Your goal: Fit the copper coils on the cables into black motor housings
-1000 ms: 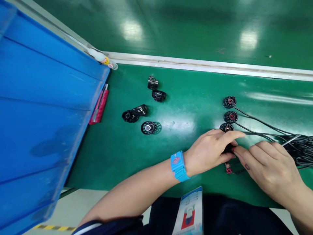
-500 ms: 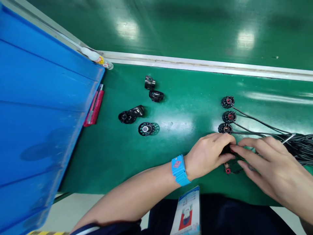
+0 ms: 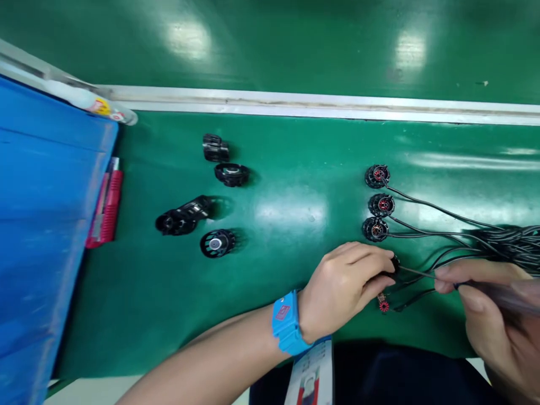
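My left hand, with a blue wrist strap, is closed around a black round motor part. Only the part's right edge shows past the fingers. Closed around a screwdriver, my right hand points its thin shaft left, with the tip at that part. Just below the left fingertips lies a small red and copper wound core on a black cable. Above the left hand, three black housings with red cores stand in a column: the top one, the middle one and the lower one.
Several loose black housings lie left of centre on the green table. A blue bin, a red utility knife and a white bottle are at the left. Bundled black cables lie at the right.
My right hand has drawn back to the right, and the screwdriver now points at the part in my left hand. The left hand keeps its hold. The view has shifted right.
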The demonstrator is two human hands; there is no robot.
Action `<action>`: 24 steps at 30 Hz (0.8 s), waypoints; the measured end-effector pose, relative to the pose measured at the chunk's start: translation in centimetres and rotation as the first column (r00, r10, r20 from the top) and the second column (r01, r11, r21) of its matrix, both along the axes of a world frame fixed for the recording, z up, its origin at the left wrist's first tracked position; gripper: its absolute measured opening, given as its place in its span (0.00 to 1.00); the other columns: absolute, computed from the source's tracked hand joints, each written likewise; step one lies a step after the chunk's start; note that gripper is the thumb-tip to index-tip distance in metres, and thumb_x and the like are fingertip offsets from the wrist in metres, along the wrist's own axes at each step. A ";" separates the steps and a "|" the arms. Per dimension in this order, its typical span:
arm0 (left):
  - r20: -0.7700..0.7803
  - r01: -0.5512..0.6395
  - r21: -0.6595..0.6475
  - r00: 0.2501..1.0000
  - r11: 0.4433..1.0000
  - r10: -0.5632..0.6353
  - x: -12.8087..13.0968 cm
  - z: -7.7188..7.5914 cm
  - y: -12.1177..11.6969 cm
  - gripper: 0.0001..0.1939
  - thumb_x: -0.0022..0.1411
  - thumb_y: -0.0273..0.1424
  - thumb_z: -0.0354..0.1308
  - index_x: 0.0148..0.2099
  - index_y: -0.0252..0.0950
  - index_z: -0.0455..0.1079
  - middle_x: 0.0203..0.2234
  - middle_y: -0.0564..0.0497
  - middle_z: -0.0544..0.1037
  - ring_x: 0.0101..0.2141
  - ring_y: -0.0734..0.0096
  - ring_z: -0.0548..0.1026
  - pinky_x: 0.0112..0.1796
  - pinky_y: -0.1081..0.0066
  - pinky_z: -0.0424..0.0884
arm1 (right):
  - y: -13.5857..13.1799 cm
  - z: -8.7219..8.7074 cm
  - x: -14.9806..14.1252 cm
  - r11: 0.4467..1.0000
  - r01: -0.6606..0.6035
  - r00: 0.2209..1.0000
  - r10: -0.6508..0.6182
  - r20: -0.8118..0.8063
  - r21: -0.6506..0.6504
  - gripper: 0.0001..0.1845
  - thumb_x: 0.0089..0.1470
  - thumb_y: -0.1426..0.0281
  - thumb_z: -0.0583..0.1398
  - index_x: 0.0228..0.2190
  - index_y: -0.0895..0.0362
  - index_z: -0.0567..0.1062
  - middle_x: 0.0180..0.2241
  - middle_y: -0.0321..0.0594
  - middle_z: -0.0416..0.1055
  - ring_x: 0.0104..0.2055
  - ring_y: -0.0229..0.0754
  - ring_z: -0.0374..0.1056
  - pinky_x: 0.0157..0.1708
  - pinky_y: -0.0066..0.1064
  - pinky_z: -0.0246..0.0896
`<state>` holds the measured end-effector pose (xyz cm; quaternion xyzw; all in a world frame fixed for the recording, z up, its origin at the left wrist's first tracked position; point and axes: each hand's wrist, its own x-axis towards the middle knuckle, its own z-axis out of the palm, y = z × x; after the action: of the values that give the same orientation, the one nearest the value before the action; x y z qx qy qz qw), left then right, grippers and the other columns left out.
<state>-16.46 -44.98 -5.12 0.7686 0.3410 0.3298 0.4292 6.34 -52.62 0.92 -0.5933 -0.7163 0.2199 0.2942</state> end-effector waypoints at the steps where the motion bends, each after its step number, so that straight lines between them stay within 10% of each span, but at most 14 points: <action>1: -0.007 -0.008 -0.014 1.000 1.000 0.008 0.0 0.1 0.0 0.06 0.69 0.29 0.67 0.47 0.38 0.74 0.44 0.50 0.86 0.43 0.66 0.85 0.46 0.66 0.82 | 0.1 0.1 0.0 1.000 0.028 0.999 -0.028 -0.032 -0.003 0.32 0.65 0.77 0.60 0.64 0.43 0.59 0.47 0.39 0.78 0.41 0.43 0.76 0.36 0.35 0.74; 9: -0.006 -0.037 -0.056 0.999 0.998 0.037 -0.1 0.3 -0.1 0.13 0.67 0.28 0.69 0.48 0.39 0.68 0.43 0.51 0.86 0.40 0.66 0.86 0.43 0.66 0.83 | 0.7 0.5 0.4 0.977 0.012 0.992 -0.038 -0.121 -0.213 0.18 0.65 0.72 0.60 0.53 0.47 0.77 0.41 0.40 0.80 0.38 0.46 0.77 0.34 0.33 0.77; 24: -0.015 -0.086 0.070 0.996 0.994 0.087 0.8 0.1 -0.2 0.09 0.72 0.34 0.62 0.48 0.37 0.67 0.36 0.51 0.84 0.35 0.67 0.84 0.37 0.67 0.80 | 3.7 0.9 -1.2 0.969 -0.194 0.965 0.161 -0.207 -0.151 0.08 0.64 0.74 0.58 0.38 0.49 0.76 0.35 0.37 0.81 0.25 0.37 0.74 0.24 0.26 0.72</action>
<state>-15.63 -45.15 -4.99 0.7705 0.3662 0.3529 0.3844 5.10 -48.87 1.81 -0.5254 -0.7134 0.3620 0.2897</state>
